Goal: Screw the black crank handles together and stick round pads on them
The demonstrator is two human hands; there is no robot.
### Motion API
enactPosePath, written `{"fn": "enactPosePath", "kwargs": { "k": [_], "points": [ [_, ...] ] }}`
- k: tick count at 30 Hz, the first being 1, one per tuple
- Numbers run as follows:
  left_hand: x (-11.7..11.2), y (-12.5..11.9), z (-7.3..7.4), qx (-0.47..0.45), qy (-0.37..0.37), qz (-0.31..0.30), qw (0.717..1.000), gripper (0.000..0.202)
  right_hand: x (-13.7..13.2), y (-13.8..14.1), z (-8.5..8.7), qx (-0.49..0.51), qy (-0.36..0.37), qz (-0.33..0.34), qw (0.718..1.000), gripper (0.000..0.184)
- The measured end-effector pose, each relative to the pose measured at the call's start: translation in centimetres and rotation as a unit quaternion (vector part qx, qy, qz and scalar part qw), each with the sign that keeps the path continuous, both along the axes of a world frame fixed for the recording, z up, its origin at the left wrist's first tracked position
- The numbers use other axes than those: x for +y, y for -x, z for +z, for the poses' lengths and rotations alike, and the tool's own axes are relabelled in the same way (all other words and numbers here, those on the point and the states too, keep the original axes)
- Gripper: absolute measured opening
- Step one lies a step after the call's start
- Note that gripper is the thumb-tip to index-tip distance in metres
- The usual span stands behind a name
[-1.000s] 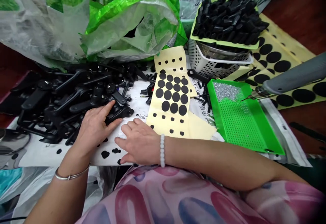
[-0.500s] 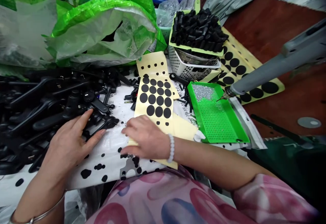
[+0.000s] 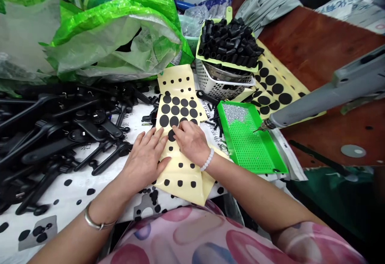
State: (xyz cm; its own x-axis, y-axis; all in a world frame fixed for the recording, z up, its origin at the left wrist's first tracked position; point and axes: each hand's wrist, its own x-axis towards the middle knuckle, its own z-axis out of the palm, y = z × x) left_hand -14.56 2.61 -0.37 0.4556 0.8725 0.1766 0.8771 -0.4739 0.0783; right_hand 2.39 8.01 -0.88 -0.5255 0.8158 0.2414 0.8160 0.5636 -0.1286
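A pale yellow backing sheet [image 3: 180, 172] covered with round black pads lies in front of me. My left hand [image 3: 146, 158] lies flat on its left edge, fingers stretched out. My right hand [image 3: 190, 140] rests on the sheet's middle, fingers bent down onto the large black discs [image 3: 176, 109]; I cannot see whether a disc is pinched. A heap of black plastic lever parts [image 3: 54, 132] lies to the left of my left hand.
A green perforated tray [image 3: 251, 144] with small silver screws sits at right, a grey powered screwdriver [image 3: 325, 93] pointing into it. Behind stand a white basket [image 3: 222, 87] topped by a tray of black tubes [image 3: 230, 39], more pad sheets [image 3: 275, 85], and green-white plastic sacks [image 3: 99, 35].
My left hand left the black lever parts and moved right onto the yellow sheet. My right hand slid up the sheet to the large discs. The view shifted right.
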Motion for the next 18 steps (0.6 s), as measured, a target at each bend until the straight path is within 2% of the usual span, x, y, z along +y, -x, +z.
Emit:
{"fn": "enactPosePath", "kwargs": {
  "k": [4, 15, 18],
  "points": [
    [-0.13, 0.04, -0.58, -0.005, 0.020, 0.010, 1.000, 0.053, -0.14, -0.12, -0.52, -0.005, -0.029, 0.006, 1.000, 0.028],
    [-0.23, 0.06, -0.64, -0.004, 0.018, 0.016, 1.000, 0.053, 0.31, 0.14, -0.74, -0.012, -0.078, 0.008, 0.997, 0.029],
    [-0.27, 0.05, -0.64, -0.004, 0.021, 0.018, 1.000, 0.054, -0.09, 0.15, -0.69, -0.020, -0.086, 0.026, 0.996, 0.029]
  ]
}}
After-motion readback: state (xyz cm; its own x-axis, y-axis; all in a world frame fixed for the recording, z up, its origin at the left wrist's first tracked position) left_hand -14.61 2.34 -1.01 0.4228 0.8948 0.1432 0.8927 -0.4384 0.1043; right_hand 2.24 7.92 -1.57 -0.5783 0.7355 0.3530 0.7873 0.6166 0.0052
